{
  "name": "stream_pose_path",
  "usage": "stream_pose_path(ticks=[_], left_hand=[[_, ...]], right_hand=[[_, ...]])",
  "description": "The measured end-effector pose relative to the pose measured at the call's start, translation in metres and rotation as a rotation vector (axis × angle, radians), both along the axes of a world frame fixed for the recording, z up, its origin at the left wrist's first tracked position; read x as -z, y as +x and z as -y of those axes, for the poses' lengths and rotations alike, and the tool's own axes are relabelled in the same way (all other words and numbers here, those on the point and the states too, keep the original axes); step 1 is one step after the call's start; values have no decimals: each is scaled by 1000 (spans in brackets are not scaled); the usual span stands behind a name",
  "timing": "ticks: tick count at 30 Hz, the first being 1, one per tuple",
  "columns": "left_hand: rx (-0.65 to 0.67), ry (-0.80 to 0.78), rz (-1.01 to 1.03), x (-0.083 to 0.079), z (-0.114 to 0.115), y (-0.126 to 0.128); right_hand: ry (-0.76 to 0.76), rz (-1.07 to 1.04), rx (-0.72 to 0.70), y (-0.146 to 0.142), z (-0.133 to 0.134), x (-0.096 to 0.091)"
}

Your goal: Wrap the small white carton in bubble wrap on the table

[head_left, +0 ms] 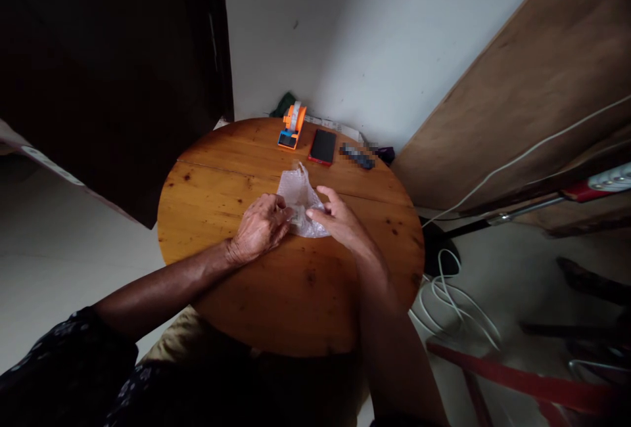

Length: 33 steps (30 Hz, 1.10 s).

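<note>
A clear sheet of bubble wrap (296, 185) lies crumpled near the middle of the round wooden table (207, 217), one corner sticking up at the back. Something small and pale shows through its folds, too unclear to name. From the left, my left hand (263, 224) has its fingers bent and closed on the wrap's near left edge. My right hand (342, 217) is at the wrap's right side, with thumb and index finger apart. Its thumb touches the plastic, while the other fingers are partly hidden.
Toward the back of the table stand an orange tape dispenser (294, 121), a red-edged phone (322, 146) and a blurred dark object (357, 156). A white wall rises behind. White cable (458, 302) loops on the floor at right, near a red frame (522, 374).
</note>
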State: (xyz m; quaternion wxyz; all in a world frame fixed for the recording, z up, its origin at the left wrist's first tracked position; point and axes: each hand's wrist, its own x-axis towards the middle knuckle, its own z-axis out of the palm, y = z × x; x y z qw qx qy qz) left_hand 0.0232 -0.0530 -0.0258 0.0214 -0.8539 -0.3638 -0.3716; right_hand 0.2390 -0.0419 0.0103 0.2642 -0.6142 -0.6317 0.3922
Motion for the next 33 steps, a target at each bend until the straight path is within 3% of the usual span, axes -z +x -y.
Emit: stream_pose_path(ticks=[12,22,29,33], left_hand=[[220,-64,72,-5,8,-2],[173,-20,-12,-7,10,-2],[314,-128,31,-11,10,-5],[278,-109,28,-8,6,-1]], right_hand=[[58,-20,-16,1,-3,6],[124,-27,-2,-3,-1,0],[134,-35,-10,-5,2,-7],[135,-107,-12,-9,1,-4]])
